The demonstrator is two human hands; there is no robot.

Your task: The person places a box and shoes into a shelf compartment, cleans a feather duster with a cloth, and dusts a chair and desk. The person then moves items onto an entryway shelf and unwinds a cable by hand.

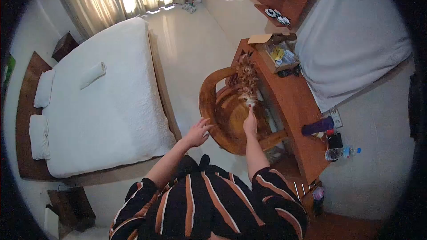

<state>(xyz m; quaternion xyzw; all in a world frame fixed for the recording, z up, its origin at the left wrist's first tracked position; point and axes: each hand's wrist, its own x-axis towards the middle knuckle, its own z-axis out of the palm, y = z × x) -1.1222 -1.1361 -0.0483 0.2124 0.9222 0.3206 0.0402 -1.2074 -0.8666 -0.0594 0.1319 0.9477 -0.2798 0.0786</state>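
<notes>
Gripping a feather duster (247,78) over a wooden chair (206,98) with right hand (250,123), holding left hand (196,133) loosely spread by it; apparently mid-dusting, cannot tell how much remains.

No writing, brand, number or sign can be read. The 1 clear bottle (336,154) has a blue patch near its cap, too small and blurred to make out. The yellow and pale packets in the cardboard box (269,56) are just as unclear, and so is any print on the box itself.
</notes>
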